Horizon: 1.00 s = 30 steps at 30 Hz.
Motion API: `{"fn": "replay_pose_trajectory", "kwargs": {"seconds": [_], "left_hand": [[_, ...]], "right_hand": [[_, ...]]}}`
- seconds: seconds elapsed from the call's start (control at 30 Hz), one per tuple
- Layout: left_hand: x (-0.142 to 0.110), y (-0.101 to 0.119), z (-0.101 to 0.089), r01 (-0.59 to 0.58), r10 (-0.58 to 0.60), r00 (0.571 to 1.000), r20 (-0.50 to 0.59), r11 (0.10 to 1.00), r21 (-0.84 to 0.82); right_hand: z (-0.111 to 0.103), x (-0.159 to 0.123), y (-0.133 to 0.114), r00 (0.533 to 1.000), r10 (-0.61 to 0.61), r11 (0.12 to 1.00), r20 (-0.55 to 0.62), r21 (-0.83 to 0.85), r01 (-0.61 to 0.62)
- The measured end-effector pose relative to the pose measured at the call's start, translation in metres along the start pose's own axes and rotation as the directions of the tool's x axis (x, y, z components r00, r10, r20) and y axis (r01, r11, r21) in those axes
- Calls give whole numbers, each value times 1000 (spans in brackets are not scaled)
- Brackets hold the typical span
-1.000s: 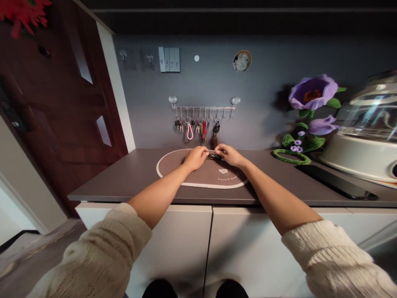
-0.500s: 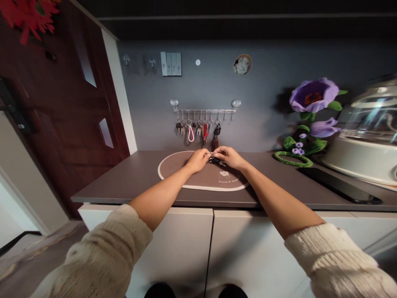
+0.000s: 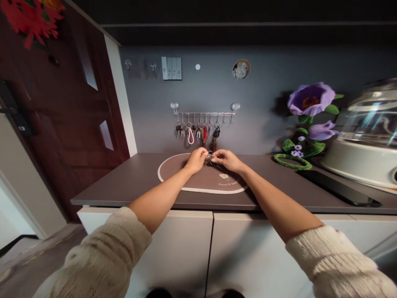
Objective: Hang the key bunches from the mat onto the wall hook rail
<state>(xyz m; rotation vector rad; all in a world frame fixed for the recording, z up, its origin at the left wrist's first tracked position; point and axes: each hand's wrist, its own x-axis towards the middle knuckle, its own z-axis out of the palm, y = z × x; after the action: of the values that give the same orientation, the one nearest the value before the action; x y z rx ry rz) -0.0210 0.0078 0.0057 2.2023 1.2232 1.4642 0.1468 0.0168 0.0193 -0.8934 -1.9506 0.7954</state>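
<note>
Between my two hands, above the back part of a brown mat [image 3: 180,176] with a pale border, is a bunch of keys on a metal ring [image 3: 210,153]. My left hand [image 3: 196,159] pinches the ring from the left, fingers closed. From the right, my right hand [image 3: 228,160] grips the same bunch, its thumb and fingers pressed together near the keys. The fingers hide part of the bunch. Just behind, a clear hook rail [image 3: 204,114] on the wall carries several key sets, including one with a pink loop [image 3: 191,137] and one with a red strap [image 3: 205,133].
The mat lies on a dark countertop [image 3: 124,178] over white cabinet doors [image 3: 173,244]. At right are a purple artificial flower [image 3: 312,99], a black phone [image 3: 339,188] and a cream appliance with a clear dome [image 3: 362,155]. A dark red door [image 3: 71,145] stands left.
Both hands stay over the mat with the key ring. The dark piece seen between them has shifted, and the ring now shows upright between the fingertips. The view has tilted slightly upward.
</note>
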Motion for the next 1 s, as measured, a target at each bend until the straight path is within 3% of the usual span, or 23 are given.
{"fn": "replay_pose_trajectory", "kwargs": {"seconds": [0.2, 0.37, 0.7, 1.0], "left_hand": [[1, 0, 2, 47, -48, 999, -3, 985, -166], [1, 1, 5, 41, -45, 999, -16, 977, -209], [-2, 0, 3, -46, 50, 998, -30, 990, 131], [-3, -2, 4, -31, 32, 999, -2, 957, 289]], "right_hand": [[3, -4, -10, 1000, 15, 992, -27, 125, -11], [4, -4, -11, 996, 47, 982, -71, 187, -32], [-5, 0, -7, 978, 15, 952, -206, 302, 49], [-25, 6, -19, 932, 169, 915, -321, 402, -28]]}}
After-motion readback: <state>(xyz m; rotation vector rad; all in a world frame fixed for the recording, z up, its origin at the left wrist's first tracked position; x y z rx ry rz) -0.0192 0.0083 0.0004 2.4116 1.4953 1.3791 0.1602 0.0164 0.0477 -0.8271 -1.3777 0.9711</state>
